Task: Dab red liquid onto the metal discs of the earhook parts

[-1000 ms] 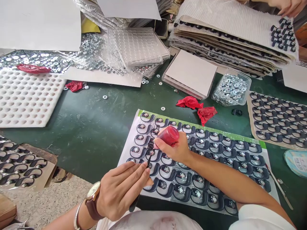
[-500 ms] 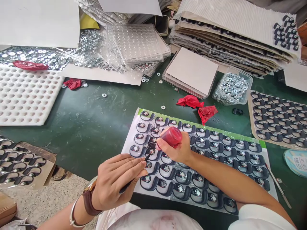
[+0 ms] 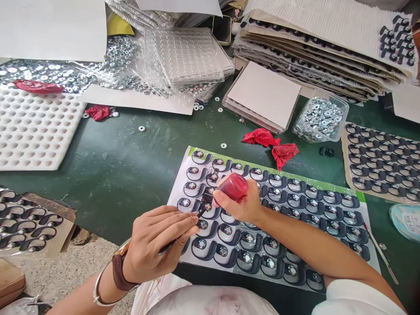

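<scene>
My right hand (image 3: 241,205) is wrapped round a small red squeeze bottle (image 3: 233,189), tilted with its base up and its lower end over a sheet. My left hand (image 3: 164,236) grips a slim black pointed tool (image 3: 170,245), perhaps tweezers, whose tip reaches a part just below the bottle. Beneath both hands lies the white sheet with a green edge (image 3: 179,183), carrying rows of black curved parts (image 3: 226,234) with round silver pieces on them. The bottle's mouth is mostly hidden behind my right fingers.
A clear box of metal washers (image 3: 320,116) stands beyond the sheet, near crumpled red scraps (image 3: 285,155). Stacked layers of parts (image 3: 315,48) rise at the back right. A white dimpled tray (image 3: 33,131) lies left. Thin metal tweezers (image 3: 382,256) rest at the sheet's right edge.
My left hand has shifted slightly left and down with the black tool. The red bottle stays in nearly the same place in my right hand.
</scene>
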`<act>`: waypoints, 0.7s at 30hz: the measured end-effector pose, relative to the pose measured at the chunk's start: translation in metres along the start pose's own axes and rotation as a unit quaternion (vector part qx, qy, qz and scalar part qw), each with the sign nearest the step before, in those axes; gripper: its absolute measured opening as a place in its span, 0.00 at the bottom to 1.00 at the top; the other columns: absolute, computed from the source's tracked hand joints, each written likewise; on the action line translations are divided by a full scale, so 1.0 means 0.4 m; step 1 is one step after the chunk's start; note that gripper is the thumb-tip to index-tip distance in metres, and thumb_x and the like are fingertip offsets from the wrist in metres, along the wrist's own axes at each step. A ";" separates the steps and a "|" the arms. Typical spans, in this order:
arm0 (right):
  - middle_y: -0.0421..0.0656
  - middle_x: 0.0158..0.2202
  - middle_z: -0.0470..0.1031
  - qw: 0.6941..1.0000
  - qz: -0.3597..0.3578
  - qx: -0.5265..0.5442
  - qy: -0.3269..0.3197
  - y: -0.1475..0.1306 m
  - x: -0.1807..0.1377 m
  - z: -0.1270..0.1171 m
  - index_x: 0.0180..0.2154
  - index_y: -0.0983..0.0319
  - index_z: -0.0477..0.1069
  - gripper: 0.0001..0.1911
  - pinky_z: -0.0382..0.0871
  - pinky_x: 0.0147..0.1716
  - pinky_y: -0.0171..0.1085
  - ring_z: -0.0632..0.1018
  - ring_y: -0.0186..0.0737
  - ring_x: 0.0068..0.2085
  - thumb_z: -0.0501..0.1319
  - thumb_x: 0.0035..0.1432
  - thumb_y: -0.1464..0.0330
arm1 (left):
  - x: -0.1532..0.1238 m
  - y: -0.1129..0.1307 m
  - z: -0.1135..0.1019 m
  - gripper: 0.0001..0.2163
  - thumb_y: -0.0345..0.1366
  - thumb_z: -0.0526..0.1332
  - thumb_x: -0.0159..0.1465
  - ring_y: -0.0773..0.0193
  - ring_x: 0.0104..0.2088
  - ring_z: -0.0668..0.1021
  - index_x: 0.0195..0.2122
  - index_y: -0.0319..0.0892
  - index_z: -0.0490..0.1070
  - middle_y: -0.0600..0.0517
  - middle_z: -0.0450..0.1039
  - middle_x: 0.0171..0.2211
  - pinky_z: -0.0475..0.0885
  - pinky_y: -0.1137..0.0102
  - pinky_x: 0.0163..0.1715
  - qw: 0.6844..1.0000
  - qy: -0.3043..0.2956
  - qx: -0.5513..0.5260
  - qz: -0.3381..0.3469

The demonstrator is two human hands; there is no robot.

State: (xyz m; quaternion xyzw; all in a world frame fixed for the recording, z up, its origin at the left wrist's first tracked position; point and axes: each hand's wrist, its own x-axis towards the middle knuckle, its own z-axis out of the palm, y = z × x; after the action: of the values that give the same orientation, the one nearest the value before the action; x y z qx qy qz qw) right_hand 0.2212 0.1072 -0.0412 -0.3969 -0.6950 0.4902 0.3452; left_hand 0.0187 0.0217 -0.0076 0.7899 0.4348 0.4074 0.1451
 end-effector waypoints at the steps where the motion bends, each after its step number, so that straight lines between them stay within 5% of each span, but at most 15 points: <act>1: 0.38 0.18 0.68 1.000 -0.002 0.002 -0.003 0.000 0.000 0.000 0.25 0.61 0.69 0.13 0.69 0.23 0.35 0.70 0.33 0.21 0.63 0.58 0.61 | 0.001 -0.004 -0.001 0.07 0.22 0.64 0.59 0.65 0.31 0.82 0.39 0.34 0.75 0.49 0.80 0.31 0.77 0.71 0.35 1.000 0.000 -0.007 -0.009; 12: 0.42 0.26 0.76 0.994 -0.104 -0.026 -0.001 -0.006 0.006 0.003 0.28 0.62 0.72 0.12 0.71 0.26 0.36 0.75 0.35 0.25 0.70 0.51 0.62 | 0.012 -0.034 -0.004 0.07 0.22 0.64 0.59 0.67 0.27 0.79 0.36 0.38 0.75 0.51 0.79 0.30 0.74 0.73 0.29 0.995 0.009 -0.032 -0.093; 16: 0.40 0.25 0.75 0.999 -0.014 0.006 -0.046 -0.049 0.006 -0.016 0.28 0.62 0.73 0.13 0.69 0.25 0.35 0.73 0.34 0.24 0.68 0.54 0.59 | -0.010 -0.018 -0.003 0.06 0.23 0.64 0.60 0.67 0.28 0.80 0.37 0.38 0.75 0.51 0.80 0.30 0.76 0.73 0.31 0.997 0.025 -0.015 -0.066; 21: 0.39 0.23 0.74 0.997 0.050 0.058 -0.027 -0.067 -0.034 -0.014 0.30 0.61 0.73 0.12 0.70 0.25 0.35 0.74 0.34 0.24 0.67 0.56 0.59 | -0.058 0.035 -0.025 0.07 0.25 0.60 0.63 0.64 0.35 0.83 0.41 0.33 0.75 0.47 0.81 0.34 0.78 0.71 0.39 0.998 -0.004 0.040 0.054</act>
State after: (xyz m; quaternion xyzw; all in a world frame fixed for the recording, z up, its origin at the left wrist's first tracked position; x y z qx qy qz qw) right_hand 0.2265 0.0921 -0.0154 -0.3966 -0.6538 0.5571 0.3239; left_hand 0.0122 -0.0064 -0.0050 0.8189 0.4071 0.3937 0.0927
